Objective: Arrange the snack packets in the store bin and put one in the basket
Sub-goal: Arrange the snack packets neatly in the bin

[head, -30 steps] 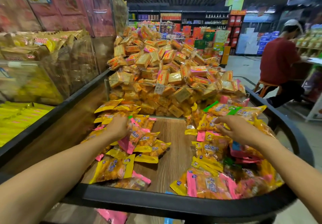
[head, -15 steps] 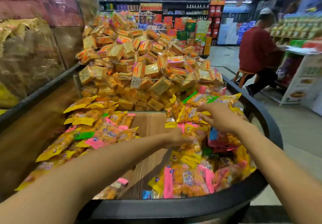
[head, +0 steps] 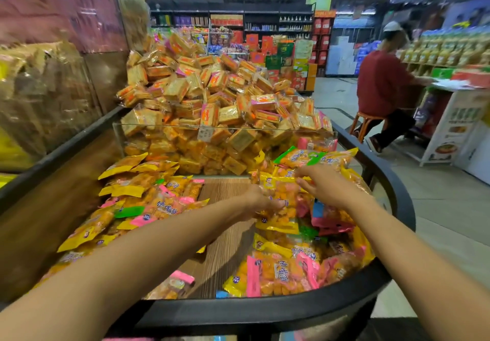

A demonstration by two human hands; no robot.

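Left hand point(head: 261, 200) and right hand point(head: 322, 185) both pinching yellow snack packet point(head: 281, 194) atop right pile, near bin's right rim point(head: 397, 197). Basket unseen. Risk: slick film slipping, neighbours sliding onto bare wood point(head: 225, 234).

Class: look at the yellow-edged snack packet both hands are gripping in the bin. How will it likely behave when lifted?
The snack packet looks like thin clear film over loose pieces, so it would probably sag and crinkle. It seems light: the left hand and right hand hold it by fingertips. The glossy film may be slippery.
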